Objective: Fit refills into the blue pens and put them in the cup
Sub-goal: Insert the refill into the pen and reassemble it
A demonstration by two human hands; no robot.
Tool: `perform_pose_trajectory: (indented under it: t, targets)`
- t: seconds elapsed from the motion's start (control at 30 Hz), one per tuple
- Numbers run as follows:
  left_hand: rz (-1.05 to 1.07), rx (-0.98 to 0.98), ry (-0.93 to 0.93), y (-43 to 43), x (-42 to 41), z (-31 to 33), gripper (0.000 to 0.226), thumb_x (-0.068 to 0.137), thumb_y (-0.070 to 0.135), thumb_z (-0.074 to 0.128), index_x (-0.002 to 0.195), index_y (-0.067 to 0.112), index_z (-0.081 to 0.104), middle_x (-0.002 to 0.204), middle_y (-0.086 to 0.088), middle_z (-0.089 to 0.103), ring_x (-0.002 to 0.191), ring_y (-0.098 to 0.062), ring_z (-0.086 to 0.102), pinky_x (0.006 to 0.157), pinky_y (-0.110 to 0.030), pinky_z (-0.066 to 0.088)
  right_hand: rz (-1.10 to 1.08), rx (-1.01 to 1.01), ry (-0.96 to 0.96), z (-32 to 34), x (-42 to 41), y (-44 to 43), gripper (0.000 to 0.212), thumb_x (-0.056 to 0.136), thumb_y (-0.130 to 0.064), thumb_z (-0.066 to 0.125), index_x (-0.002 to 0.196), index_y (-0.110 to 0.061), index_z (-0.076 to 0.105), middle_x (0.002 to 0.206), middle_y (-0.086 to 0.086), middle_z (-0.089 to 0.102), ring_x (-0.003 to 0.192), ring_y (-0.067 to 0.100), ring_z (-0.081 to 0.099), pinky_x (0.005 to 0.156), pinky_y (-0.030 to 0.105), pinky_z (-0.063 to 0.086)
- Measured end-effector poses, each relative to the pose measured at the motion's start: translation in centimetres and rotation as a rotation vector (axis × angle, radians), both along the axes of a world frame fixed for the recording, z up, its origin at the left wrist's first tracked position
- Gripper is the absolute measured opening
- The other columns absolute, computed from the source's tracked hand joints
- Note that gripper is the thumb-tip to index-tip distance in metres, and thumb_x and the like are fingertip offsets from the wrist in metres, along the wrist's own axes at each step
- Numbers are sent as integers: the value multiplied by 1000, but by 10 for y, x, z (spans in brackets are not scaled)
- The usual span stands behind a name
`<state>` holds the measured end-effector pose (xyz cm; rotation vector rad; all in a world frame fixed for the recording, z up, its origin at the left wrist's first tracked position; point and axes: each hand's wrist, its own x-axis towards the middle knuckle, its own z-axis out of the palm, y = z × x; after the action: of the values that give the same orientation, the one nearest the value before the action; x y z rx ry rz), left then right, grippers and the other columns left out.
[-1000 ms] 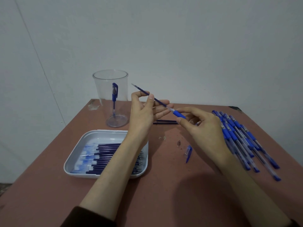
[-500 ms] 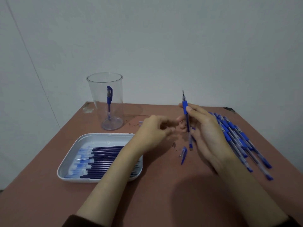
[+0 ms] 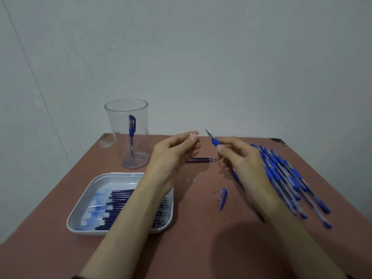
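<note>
Table, reddish-brown, set against a pale wall, carries everything. One white tray sits at its left front, holding a layer of dark refills that lie crosswise; they overlap too much to count. A pile of blue pens lies at the right, fanned with long axes running from far-left to near-right; roughly a dozen, the exact number unclear. One clear cup stands upright at the far left with a single capped pen inside, near vertical, cap upward.

The left hand is raised over the table's middle, its grip narrow: thumb and forefinger pinch a small pale piece, too small to identify. The right hand hovers just beside it, its grip closed round one uncapped pen. That pen slants up and to the left, tip toward the left hand's fingertips yet apart from them. Only its tip and blue sleeve stick out above the thumb and forefinger; the barrel is hidden behind the fingers.

Two loose refills lie side by side on the table between the hands, running left to right. One blue cap lies nearer, between the forearms
</note>
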<state>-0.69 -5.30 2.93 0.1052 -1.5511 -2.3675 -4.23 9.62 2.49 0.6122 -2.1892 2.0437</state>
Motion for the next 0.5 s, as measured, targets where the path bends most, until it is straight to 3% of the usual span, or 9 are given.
perform_pose_trajectory:
  t: [0.1,0.23,0.33,0.5]
  targets:
    - [-64,114,3,1,2,3,11,86,6,61,94,5,68,82,-4,72,76,-9,69,71,-17,55,0,71,70,1,1,-1,17,90,-8,60,92,-22,71,69,0,65,62,3,56,59,14,45]
    - [-89,147,14,1,1,4,11,85,6,61,94,3,67,80,-4,72,76,-11,70,70,-17,55,-21,113,96,-1,1,-2,19,89,-10,61,89,-26,70,74,9,68,70,17,59,65,27,48]
    - [-96,140,25,1,0,3,12,85,6,61,95,3,67,79,-4,72,75,-10,70,70,-17,55,-37,146,120,-3,1,-1,16,89,-11,61,93,-24,72,76,9,68,74,24,60,64,26,49]
    - [-14,-119,20,1,-1,-3,11,84,9,65,94,6,70,79,-3,72,75,-9,68,72,-18,53,-135,267,272,-7,-1,-2,16,88,-14,64,96,-24,73,74,-12,68,71,0,60,64,8,43]
